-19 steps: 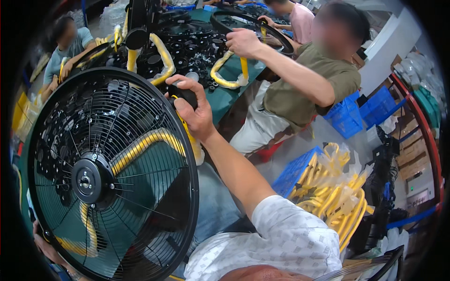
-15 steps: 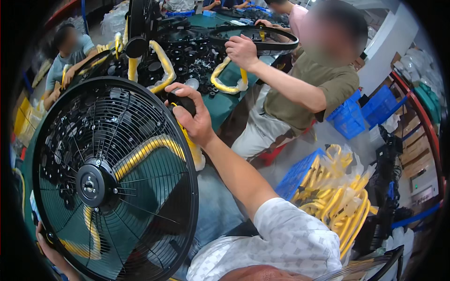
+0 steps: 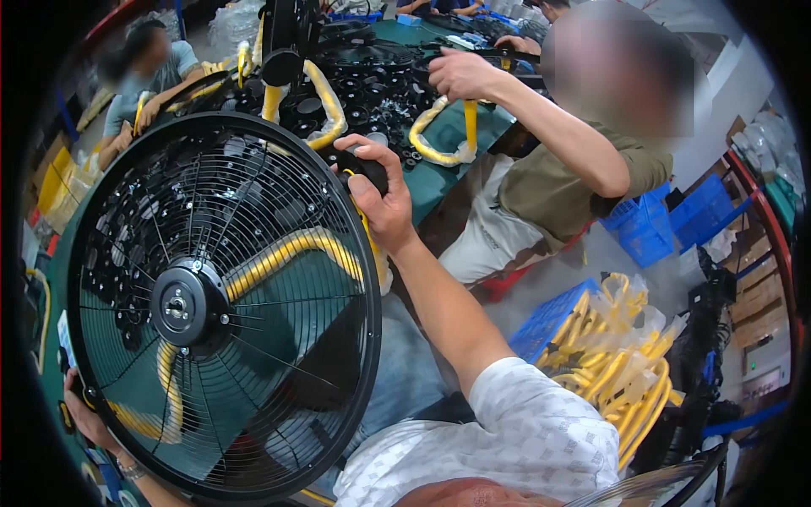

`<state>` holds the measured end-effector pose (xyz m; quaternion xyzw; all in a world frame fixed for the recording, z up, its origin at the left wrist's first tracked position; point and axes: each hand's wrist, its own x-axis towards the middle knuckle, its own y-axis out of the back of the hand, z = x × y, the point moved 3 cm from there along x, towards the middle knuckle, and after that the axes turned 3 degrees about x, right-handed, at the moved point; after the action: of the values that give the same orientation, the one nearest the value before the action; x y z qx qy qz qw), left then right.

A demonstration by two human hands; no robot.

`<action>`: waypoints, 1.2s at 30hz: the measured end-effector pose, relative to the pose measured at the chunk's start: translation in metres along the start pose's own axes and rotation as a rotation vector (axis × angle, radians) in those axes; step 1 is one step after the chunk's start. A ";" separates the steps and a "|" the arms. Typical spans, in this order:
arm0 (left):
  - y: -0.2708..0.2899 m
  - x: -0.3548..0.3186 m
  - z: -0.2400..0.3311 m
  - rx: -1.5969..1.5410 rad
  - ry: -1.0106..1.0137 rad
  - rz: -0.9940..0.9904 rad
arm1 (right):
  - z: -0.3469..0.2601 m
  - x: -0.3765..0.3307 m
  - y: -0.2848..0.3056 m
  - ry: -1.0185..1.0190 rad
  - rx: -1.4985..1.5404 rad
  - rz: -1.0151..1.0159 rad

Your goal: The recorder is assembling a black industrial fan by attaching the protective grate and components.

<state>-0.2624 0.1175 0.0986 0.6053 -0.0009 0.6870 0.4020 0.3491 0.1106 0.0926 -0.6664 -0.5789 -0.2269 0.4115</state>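
Observation:
A round black fan (image 3: 175,307) with a wire guard stands upright in front of me, and a padded yellow tube frame (image 3: 287,247) shows through its wires. My right hand (image 3: 382,198) is closed on a black knob (image 3: 348,162) at the fan's upper right side, thumb toward me. Low on the left, my left hand (image 3: 89,416) is curled against the fan's outer edge. The rim partly hides its fingers, and what they grip does not show clearly.
Black round parts (image 3: 355,97) cover much of the green table (image 3: 435,182). Another tall black fan (image 3: 285,42) stands behind mine. At right sits a co-worker in a green shirt (image 3: 549,169); another person (image 3: 156,63) works at far left. A blue crate (image 3: 549,321) holds bagged yellow tubes.
The fan and both my hands appear shifted slightly right in view, along with the surroundings. My right hand keeps its grip on the knob. The co-worker's raised hand has come off the fan ring's edge.

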 end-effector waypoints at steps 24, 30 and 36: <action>0.006 0.013 0.005 -0.236 0.183 -0.018 | -0.042 0.069 0.001 -0.554 -0.708 -0.417; 0.004 0.013 0.018 -0.264 0.237 0.038 | -0.048 0.050 -0.012 0.317 -0.694 -0.430; 0.001 0.012 0.022 -0.387 0.324 0.060 | -0.039 0.077 -0.004 -0.558 -0.746 -0.574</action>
<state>-0.2440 0.1125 0.1150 0.3989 -0.0860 0.7736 0.4847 0.3693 0.1239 0.1762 -0.6173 -0.7050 -0.3344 -0.1003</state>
